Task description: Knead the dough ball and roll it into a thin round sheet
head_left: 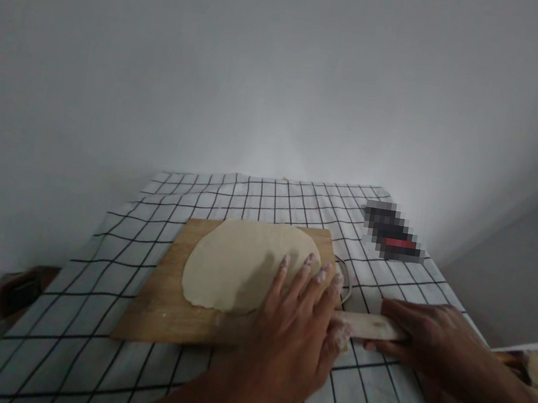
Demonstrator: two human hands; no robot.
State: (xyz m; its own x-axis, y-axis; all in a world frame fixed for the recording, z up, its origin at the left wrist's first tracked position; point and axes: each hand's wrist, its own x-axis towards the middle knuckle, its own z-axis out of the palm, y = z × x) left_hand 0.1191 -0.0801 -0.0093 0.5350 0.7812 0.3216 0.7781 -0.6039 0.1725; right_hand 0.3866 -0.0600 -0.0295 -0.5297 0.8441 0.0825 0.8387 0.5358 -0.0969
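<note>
A wide, thin sheet of rolled-out dough [234,264] lies on a wooden board [152,308]. My left hand [298,327] is spread over the right part of the dough and board, with flour on its fingertips. Its fingers are apart and it grips nothing. To the right, my right hand [424,329] is closed around a pale wooden handle [369,326]. The handle's left end passes behind my left thumb, so I cannot tell whether it belongs to the board or is a separate tool.
A white cloth with black grid lines [131,241] covers the table. A pixelated dark object [390,232] lies at the back right. Beside the board is a thin cord loop [349,281]. A pale wall [288,76] rises behind. Brown items [537,369] sit beyond the right edge.
</note>
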